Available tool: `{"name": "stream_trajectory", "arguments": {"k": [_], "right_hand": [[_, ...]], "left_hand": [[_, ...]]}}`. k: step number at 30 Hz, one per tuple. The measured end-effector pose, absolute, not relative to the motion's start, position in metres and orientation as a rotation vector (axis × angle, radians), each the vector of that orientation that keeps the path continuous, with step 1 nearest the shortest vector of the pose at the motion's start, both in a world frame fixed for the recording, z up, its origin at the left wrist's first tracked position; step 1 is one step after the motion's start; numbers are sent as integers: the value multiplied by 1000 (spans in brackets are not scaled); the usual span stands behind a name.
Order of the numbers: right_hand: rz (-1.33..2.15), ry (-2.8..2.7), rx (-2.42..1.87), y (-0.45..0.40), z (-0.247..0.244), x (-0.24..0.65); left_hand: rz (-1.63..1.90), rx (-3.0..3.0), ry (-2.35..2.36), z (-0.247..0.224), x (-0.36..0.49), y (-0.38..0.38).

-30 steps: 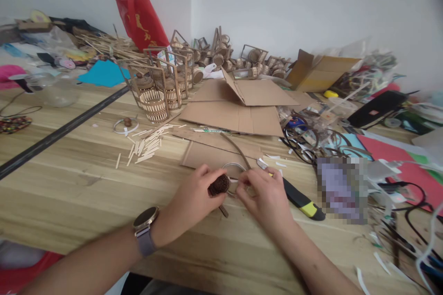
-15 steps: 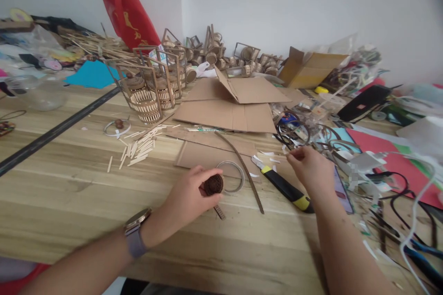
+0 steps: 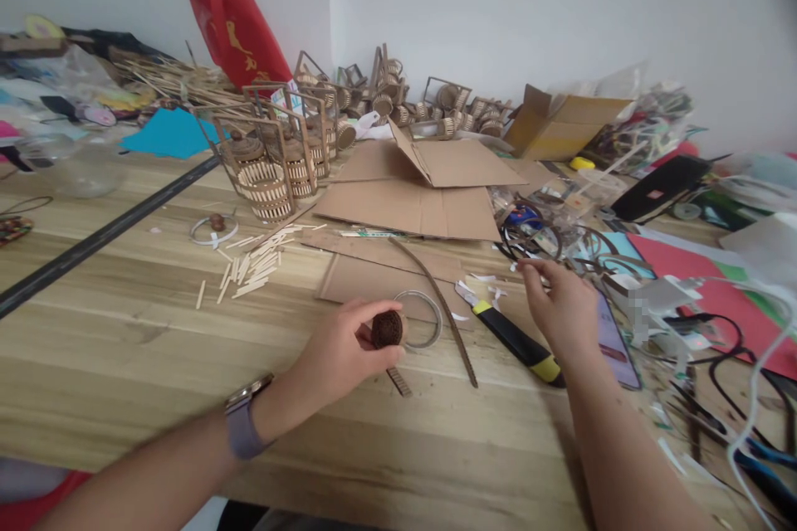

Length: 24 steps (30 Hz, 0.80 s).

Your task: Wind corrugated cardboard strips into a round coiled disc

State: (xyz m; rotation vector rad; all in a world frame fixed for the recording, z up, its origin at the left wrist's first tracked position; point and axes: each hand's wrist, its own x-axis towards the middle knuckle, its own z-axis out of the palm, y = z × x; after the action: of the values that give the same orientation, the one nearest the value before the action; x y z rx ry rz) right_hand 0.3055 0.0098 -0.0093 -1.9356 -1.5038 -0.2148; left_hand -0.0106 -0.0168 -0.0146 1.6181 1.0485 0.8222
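Observation:
A small round dark-brown woven piece (image 3: pixel 387 329) is gripped between the thumb and fingers of my left hand (image 3: pixel 345 340). Just right of it a pale ring (image 3: pixel 437 323) lies on the table, and a short notched strip (image 3: pixel 398 382) lies below. My right hand (image 3: pixel 557 299) hovers over the table past the black and yellow utility knife (image 3: pixel 510 340), thumb and index finger bent toward each other; whether anything tiny is between them is too small to tell. A long thin brown strip (image 3: pixel 436 299) curves between the ring and the knife.
Flat cardboard (image 3: pixel 408 207) lies ahead, with small bamboo baskets (image 3: pixel 266 187) and loose pale sticks (image 3: pixel 258 265) to its left. On the right are a phone (image 3: pixel 616 344), cables, pliers (image 3: pixel 710 419) and a black speaker (image 3: pixel 660 187). A red bag (image 3: pixel 233 29) stands at the back.
My right thumb and index finger have shifted slightly, and a small white scrap now lies near the knife's tip. The woven piece has turned a little in my left hand.

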Motion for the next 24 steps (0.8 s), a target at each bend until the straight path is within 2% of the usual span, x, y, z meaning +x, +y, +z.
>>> {"name": "stream_trajectory", "arguments": {"k": [3,6,9,16,24], "right_hand": [[-222,-1747,-1535,-3,1,272],[74,-2138,-1054,-21,9,231],[215,-2315,-798,-36,8,199],[-112,-2245,-726,-48,-2,179],[-137,-2045,-863,-50,-3,178]], "left_hand": [[823,1512,1048,-11,-12,-14],[826,1437,1046,-8,-12,-10],[865,1410,1018,-8,-12,-8],[873,1355,968,-10,-10,-7],[834,1228,825,-15,-10,-8]]}}
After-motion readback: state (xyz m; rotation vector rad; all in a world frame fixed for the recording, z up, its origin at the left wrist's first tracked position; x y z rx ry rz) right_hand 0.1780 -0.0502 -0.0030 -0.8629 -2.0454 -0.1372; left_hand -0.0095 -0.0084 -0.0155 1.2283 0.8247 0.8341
